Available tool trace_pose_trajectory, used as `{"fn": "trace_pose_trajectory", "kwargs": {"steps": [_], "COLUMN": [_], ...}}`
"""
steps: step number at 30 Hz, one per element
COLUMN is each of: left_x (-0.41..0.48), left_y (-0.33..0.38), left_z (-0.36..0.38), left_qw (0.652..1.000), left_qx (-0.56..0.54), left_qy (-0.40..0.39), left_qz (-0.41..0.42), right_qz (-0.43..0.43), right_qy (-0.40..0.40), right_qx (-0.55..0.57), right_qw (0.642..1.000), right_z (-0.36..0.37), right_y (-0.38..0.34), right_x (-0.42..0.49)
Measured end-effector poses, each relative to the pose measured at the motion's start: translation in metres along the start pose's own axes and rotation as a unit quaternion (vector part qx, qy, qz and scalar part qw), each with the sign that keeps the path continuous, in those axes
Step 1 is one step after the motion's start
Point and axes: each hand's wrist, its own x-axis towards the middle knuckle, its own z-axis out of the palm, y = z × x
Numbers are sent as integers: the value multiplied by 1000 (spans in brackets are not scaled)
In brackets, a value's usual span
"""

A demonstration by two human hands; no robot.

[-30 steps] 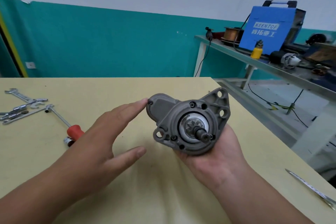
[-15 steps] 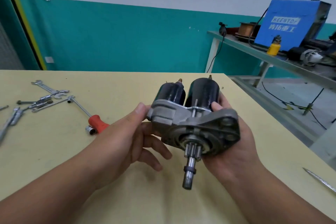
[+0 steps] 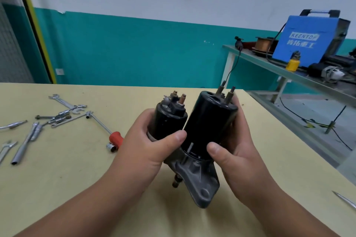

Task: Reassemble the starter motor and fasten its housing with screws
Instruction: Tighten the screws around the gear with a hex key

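Both hands grip the starter motor [image 3: 194, 140] above the worktop [image 3: 77, 169]: left hand [image 3: 148, 144] fingers wrapped round the smaller cylinder, right hand [image 3: 237, 152] round the bigger.

Bright, even indoor light filled the room. A soft shadow lay on the table [image 3: 77, 188] beneath the motor [image 3: 208, 127], whose black casing showed faint sheen. The wide lens bowed the edges.
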Motion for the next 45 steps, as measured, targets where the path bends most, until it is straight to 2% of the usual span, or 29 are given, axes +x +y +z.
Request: {"fn": "trace_pose_trajectory", "kwargs": {"steps": [3,7,9,11,16,24,28,32,35,38,40,42,45], "left_x": [-1,-6,-8,-10,-10,-9,-10,-10,-7,-4,-2,0,1], "left_y": [7,15,16,17,18,22,16,13,11,11,12,15,20], "left_z": [-2,-3,-4,-4,-2,-3,-2,2,3,5,4,3,2], "left_qw": [995,967,948,936,928,945,954,971,989,998,991,977,948], "left_qx": [54,186,245,280,298,249,235,193,124,29,-58,-126,-197], "left_qy": [41,60,54,49,36,-34,-55,-52,-53,-27,-21,-23,-31], "left_qz": [76,166,196,207,219,210,175,134,56,-44,-115,-169,-250], "right_qz": [34,88,90,102,97,14,-38,-32,-4,39,47,2,-77], "right_qy": [0,-13,-40,-34,-13,32,26,44,83,27,34,47,-33], "right_qx": [-32,40,67,42,29,18,8,-31,-97,-92,-95,-174,-385], "right_qw": [999,995,993,993,995,999,999,998,992,995,994,984,919], "right_z": [3,2,0,-1,0,1,6,8,7,-3,-14,-22,-24], "right_y": [2,7,8,7,0,-14,-23,-28,-30,-29,-26,-20,-12], "right_x": [5,4,2,2,1,-7,-8,-6,-2,4,10,9,6]}}
